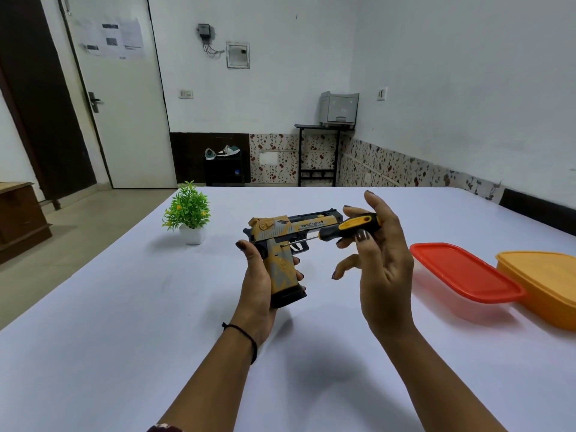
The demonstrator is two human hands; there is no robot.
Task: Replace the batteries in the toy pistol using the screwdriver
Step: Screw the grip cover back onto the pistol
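My left hand (258, 285) grips the toy pistol (286, 241) by its handle, above the table (124, 307). My right hand (383, 251) pinches the screwdriver (352, 227), whose tip sits at a screw (281, 245) near the top of the grip. I judge this the unscrewing step; next I need firm inward pressure and steady turns, with the tip seated.

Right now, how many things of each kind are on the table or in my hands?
Toy pistol: 1
Screwdriver: 1
Potted plant: 1
Containers: 2, red container, orange container
Total: 5
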